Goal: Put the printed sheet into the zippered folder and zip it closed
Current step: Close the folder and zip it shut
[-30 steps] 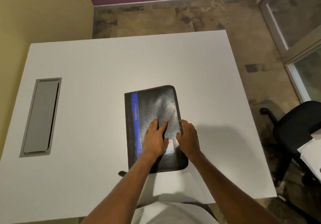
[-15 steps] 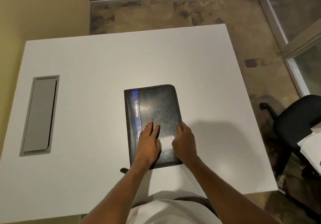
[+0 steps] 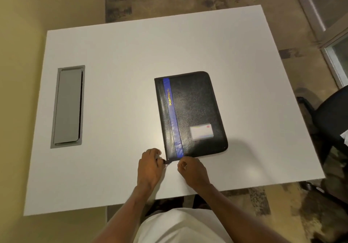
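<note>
A: Zippered folder, black leatherette with a blue stripe [image 3: 190, 114], lies closed flat on the white surface [image 3: 116, 58]. Sheet not visible, presumably inside.
B: Hands?
A: Left hand [image 3: 150, 167] pinches the zipper pull [image 3: 166, 161] at the near-left corner; right hand [image 3: 194, 171] curled beside, grip unclear. Zipping step; next needs a steady pull along the edge.

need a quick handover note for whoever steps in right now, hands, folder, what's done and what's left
Left hand: fingers pinched at the near left corner of the zippered folder, apparently on the zipper pull; the grip itself is too small to confirm.
Right hand: curled just off the folder's near edge, holding nothing that shows.
Folder: shut and flat on the white table, blue stripe to the left, label pocket near the right.
Printed sheet: not visible, presumably inside.
Done: folder closed.
Left: how far it is zipped cannot be told; check the zip and finish it.
</note>
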Tool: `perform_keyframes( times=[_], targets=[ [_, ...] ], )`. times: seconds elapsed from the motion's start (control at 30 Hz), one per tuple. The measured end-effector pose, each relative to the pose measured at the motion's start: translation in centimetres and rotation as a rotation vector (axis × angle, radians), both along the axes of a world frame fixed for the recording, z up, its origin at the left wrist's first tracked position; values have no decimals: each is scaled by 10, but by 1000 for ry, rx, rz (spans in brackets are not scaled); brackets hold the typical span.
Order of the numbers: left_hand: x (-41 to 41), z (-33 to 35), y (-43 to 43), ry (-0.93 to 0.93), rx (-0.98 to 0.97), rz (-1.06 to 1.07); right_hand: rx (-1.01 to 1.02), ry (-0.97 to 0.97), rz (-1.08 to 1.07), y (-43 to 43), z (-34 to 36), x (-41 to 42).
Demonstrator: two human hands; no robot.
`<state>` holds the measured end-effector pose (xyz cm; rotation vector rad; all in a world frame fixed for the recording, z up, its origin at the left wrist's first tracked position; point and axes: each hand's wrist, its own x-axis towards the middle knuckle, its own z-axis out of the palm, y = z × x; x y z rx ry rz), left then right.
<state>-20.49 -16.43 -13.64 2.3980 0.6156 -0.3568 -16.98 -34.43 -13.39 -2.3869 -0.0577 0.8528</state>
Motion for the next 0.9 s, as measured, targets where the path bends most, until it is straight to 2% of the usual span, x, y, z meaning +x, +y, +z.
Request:
perform_keyframes(
  times=[0.17, 0.37, 0.7, 0.9],
  targets=[
    [-13, 3, 2, 69, 47, -17, 89, 90, -149, 25, -8, -23],
    [-21, 0, 4, 50, 68, -239, 152, 60, -300, 47, -11, -40],
    [-19, 4, -10, 76, -106, -12, 39, -14, -377, 55, -14, -47],
    [-24, -4, -12, 62, -227, 27, 163, 49, -421, 49, -21, -44]
  ],
)
